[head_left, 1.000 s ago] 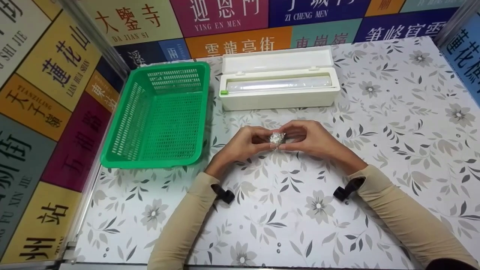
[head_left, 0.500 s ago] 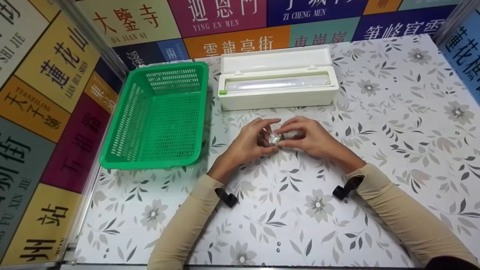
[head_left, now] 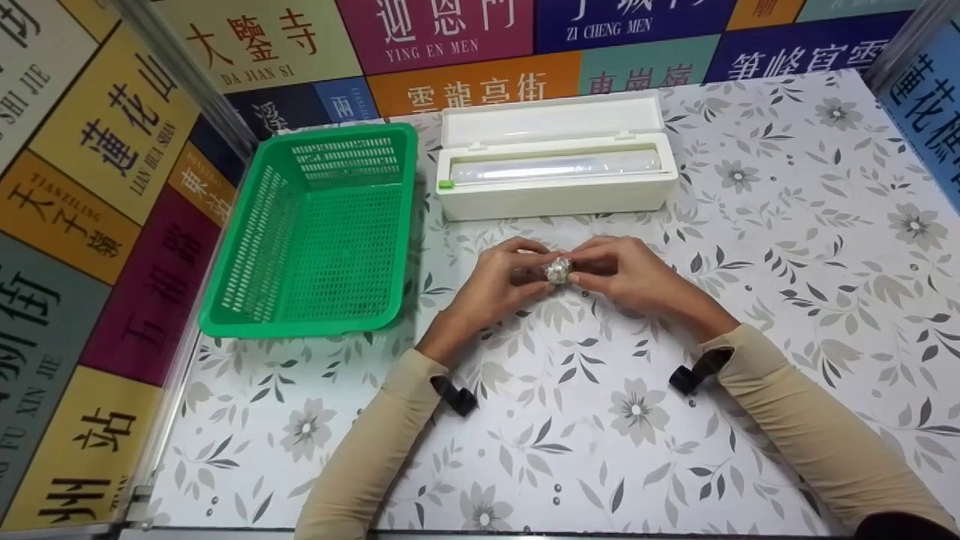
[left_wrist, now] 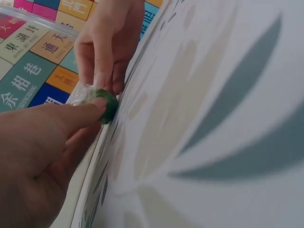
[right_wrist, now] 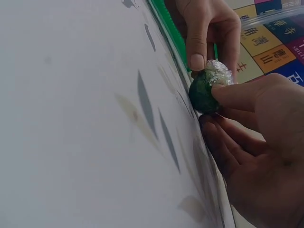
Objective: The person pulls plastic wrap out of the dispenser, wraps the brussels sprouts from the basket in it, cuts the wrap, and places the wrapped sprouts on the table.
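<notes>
Between my hands, just at the tabletop, is a small round green thing point(right_wrist: 203, 94) wrapped in crumpled clear cling film. The film point(right_wrist: 219, 73) bunches up on its top; from the head view it looks like a silvery tuft point(head_left: 558, 270). My left hand point(head_left: 495, 289) pinches it from the left with thumb and fingers. From the right, my right hand point(head_left: 634, 277) pinches it too, its thumb on the bunched film in the right wrist view. The green side point(left_wrist: 110, 108) shows low down in the left wrist view. Fingers hide part of the thing.
Behind the hands stands a white cling film dispenser point(head_left: 559, 199), lid raised, a roll of film point(head_left: 555, 166) inside and a small green slider point(head_left: 446, 184) at its left. An empty green basket point(head_left: 409, 247) stands on the left. Printed panels point(head_left: 465, 67) border the table point(head_left: 637, 480).
Half a second ago my left fingers were spread off the wrapped thing; now they have closed in on it again. The thing has shifted slightly right and away from me.
</notes>
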Demonstrator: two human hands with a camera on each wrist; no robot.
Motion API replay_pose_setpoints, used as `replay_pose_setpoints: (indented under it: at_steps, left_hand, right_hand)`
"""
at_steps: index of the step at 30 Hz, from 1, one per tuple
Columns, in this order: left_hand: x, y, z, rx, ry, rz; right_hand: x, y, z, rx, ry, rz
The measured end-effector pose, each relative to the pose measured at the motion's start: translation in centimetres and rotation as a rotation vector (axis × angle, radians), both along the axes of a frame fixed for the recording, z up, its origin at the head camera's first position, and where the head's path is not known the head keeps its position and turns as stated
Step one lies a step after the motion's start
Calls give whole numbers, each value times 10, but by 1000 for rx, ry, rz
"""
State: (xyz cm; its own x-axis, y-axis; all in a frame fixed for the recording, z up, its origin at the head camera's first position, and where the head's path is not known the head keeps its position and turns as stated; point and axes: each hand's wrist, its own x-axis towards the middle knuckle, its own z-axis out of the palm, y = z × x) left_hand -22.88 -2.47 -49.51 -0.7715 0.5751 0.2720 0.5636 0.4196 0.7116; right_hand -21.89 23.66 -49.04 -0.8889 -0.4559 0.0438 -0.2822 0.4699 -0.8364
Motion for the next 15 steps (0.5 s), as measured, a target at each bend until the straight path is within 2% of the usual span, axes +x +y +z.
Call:
replay_pose_setpoints:
  at_steps: [3,8,15]
  left_hand:
    - [1,2,1,-15,17,8]
    - [1,2,2,-21,-8,6]
    - [2,2,3,11,-4,-6]
  right_hand:
    - [0,1,0,-22,-26,13]
    - [-1,1,0,-17,-39,-16]
    - [-4,4,0,-18,5,16]
